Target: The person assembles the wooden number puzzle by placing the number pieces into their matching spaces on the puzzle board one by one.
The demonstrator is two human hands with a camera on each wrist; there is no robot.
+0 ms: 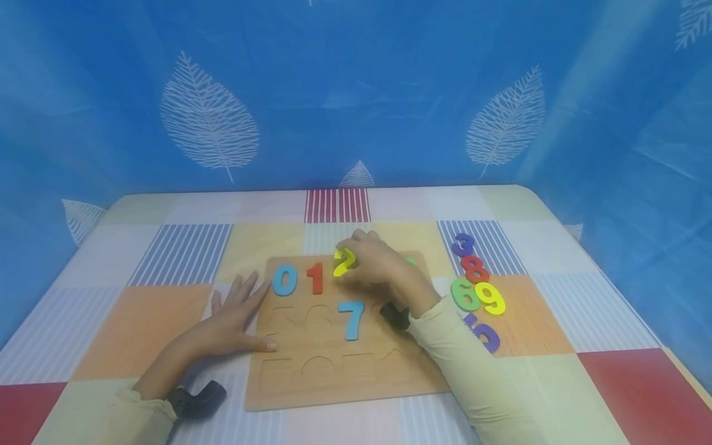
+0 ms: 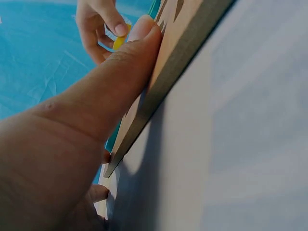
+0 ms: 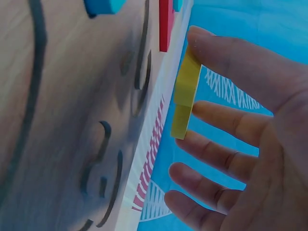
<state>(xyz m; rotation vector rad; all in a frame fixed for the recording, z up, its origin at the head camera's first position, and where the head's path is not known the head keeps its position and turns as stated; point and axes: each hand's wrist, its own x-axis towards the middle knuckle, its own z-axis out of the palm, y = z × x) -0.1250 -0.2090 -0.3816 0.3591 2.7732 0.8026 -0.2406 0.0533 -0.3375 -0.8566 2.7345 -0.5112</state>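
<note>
1. Right hand [image 1: 378, 262] pinches the yellow number 2 [image 1: 343, 262] between thumb and fingers, at centre frame over the wooden puzzle board [image 1: 334, 371].
2. Left hand [image 1: 236, 318], fingers spread flat, presses the board's left edge, lower left.
3. Blue 0 [image 1: 284, 280], red 1 [image 1: 315, 277] and blue 7 [image 1: 351, 318] sit seated.

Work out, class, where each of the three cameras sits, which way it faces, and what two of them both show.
Head: worn on the head, looking forward and down at the board; both hands and sleeves show, left hand flat at the board's edge, right hand holding the yellow 2.
Left wrist: looks along the left thumb pressed on the board edge.
Right wrist: looks past the right hand's fingers pinching the yellow 2 over the board.
Shared: all three show the yellow 2 and board.
</note>
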